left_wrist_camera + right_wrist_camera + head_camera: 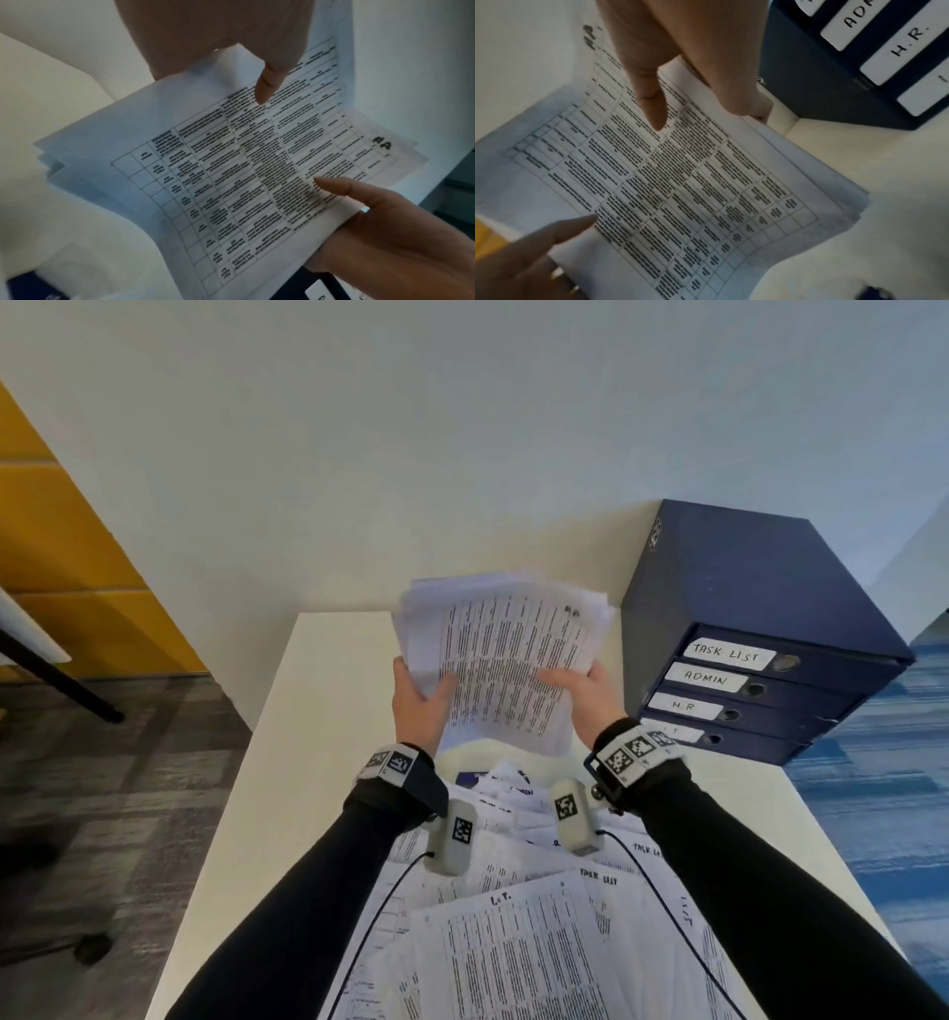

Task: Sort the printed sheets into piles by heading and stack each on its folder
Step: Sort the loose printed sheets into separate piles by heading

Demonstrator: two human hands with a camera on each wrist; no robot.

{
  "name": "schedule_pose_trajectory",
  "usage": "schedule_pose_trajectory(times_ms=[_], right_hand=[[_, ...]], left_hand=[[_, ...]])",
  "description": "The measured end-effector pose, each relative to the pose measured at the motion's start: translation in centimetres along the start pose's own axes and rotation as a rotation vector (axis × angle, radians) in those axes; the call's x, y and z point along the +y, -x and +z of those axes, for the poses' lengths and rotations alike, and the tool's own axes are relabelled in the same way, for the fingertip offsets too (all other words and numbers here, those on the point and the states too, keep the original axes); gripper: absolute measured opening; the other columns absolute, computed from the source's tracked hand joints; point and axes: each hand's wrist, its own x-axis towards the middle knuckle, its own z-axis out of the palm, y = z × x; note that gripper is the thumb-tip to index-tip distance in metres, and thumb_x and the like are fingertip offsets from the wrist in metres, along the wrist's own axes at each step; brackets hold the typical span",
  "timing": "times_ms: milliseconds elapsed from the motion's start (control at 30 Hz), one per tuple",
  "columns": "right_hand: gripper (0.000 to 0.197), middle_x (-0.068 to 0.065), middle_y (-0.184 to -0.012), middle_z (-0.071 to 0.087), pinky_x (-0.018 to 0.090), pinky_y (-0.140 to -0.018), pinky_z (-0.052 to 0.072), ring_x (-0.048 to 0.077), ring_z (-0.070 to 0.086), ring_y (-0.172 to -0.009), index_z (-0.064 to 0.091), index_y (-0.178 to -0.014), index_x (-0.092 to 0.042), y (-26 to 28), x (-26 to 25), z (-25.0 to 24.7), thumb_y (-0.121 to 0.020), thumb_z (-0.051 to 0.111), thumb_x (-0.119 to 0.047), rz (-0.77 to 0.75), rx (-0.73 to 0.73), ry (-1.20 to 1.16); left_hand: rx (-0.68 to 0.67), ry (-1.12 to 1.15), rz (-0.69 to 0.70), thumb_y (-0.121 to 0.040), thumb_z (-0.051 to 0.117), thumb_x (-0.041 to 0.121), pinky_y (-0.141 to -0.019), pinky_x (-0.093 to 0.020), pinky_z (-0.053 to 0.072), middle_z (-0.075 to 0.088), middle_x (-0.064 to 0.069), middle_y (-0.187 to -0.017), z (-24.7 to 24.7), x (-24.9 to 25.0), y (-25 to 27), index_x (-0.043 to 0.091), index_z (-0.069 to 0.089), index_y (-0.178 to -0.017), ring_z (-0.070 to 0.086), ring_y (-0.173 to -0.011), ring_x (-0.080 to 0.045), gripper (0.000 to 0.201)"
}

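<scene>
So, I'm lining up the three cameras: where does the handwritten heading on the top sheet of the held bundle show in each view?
Head: heading at the sheet's far right corner, above the right hand.
Left wrist: heading at right of centre, beyond the right thumb.
Right wrist: heading at upper left, blurred.
Shared landmark: the right thumb pressing on the printed table.

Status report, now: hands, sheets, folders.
Left hand and right hand both grip sheaf of sheets, raised over table. Folders stacked at right. Loose sheets unsorted below.
</scene>
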Motion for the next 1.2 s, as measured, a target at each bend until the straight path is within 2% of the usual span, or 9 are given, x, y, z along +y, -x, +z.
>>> schedule_pose_trajectory(times_ms=[67,200,433,567,733,967,1033,1133,1200], right_hand=[[0.045,0.011,-0.112,0.067,0.044,-0.093,0.049,0.03,0.062,-0.106,0.06,-0.117,-0.004,-0.6,1.6,0.0,-0.073,0.065,0.002,0.049,0.029,0.071],[0.043,0.009,-0.112,0.065,0.044,-0.093,0.048,0.029,0.058,-0.109,0.059,-0.115,-0.007,-1.0,5.3,0.0,-0.075,0.059,0.008,0.122,0.131,0.057],[0.039,0.008,-0.108,0.063,0.038,-0.085,0.05,0.022,0.058,-0.1,0.054,-0.115,-0.005,-1.9,5.3,0.4,-0.079,0.053,0.008,0.03,0.191,0.04],[0.044,0.007,-0.107,0.057,0.032,-0.08,0.048,0.018,0.054,-0.094,0.046,-0.113,-0.007,-2.1,7.5,0.3,-0.076,0.046,0.016,0.039,0.224,0.027],[0.038,0.007,-0.114,0.059,0.031,-0.093,0.042,0.026,0.056,-0.108,0.046,-0.123,-0.009,-1.9,13.0,-0.9,-0.088,0.049,0.003,0.164,0.149,0.441],[0.042,0.01,-0.134,0.053,0.04,-0.102,0.041,0.029,0.052,-0.118,0.04,-0.139,-0.014,-4.8,11.5,1.8,-0.098,0.043,-0.021,0.114,0.115,0.725],[0.048,0.013,-0.137,0.049,0.043,-0.093,0.049,0.032,0.055,-0.113,0.027,-0.145,-0.014,-6.0,10.3,4.2,-0.1,0.039,-0.025,0.119,0.019,0.744],[0.043,0.014,-0.13,0.05,0.03,-0.049,0.055,0.028,0.068,-0.067,0.022,-0.143,-0.023,-7.3,9.7,7.9,-0.101,0.034,-0.024,0.23,-0.142,0.61],[0.034,0.019,-0.118,0.059,0.031,-0.045,0.055,0.028,0.067,-0.057,0.031,-0.135,-0.018,-7.4,10.3,10.2,-0.101,0.033,-0.02,0.311,-0.188,0.533]], left_hand=[[-0.003,-0.014,-0.063,-0.087,0.065,0.024,-0.101,-0.027,0.035,0.042,0.006,-0.13,0.2,-1.5,-0.6,0.01,0.028,-0.142,0.042,-0.121,-0.013,0.068],[-0.021,0.012,-0.05,-0.084,0.067,0.019,-0.072,-0.025,0.046,0.06,-0.001,-0.104,0.5,-4.6,-1.1,0.016,0.045,-0.114,0.059,-0.097,-0.025,0.038],[0.078,0.099,0.06,-0.082,0.061,0.017,-0.076,-0.02,0.045,0.057,0.009,-0.096,0.7,-5.6,-1.8,0.036,0.045,-0.097,0.055,-0.087,-0.009,0.029],[0.043,0.039,0.004,-0.082,0.06,0.016,-0.063,-0.021,0.045,0.058,0.006,-0.088,0.6,-7.5,-1.2,0.017,0.045,-0.106,0.054,-0.074,-0.009,0.028],[-0.165,-0.262,-0.176,-0.093,0.054,0.014,-0.072,-0.028,0.044,0.061,-0.008,-0.11,-0.6,-11.8,-0.8,0.012,0.043,-0.126,0.057,-0.093,-0.022,0.035],[-0.078,-0.461,0.036,-0.101,0.039,0.021,-0.066,-0.029,0.042,0.061,-0.006,-0.091,-3.3,-8.7,-4.1,0.008,0.043,-0.125,0.06,-0.078,-0.026,0.028],[-0.068,-0.533,0.015,-0.102,0.036,0.026,-0.065,-0.037,0.05,0.06,-0.008,-0.086,-5.1,-8.2,-5.9,0.011,0.038,-0.122,0.062,-0.075,-0.03,0.026],[-0.258,-0.57,-0.24,-0.1,0.036,0.023,-0.049,-0.04,0.055,0.054,-0.01,-0.099,-8.5,-8.8,-7.6,0.017,0.023,-0.125,0.064,-0.075,-0.03,0.029],[-0.296,-0.449,-0.431,-0.099,0.037,0.012,-0.044,-0.036,0.054,0.047,-0.014,-0.119,-10.9,-9.8,-8.0,0.015,0.02,-0.132,0.066,-0.076,-0.033,0.038]])
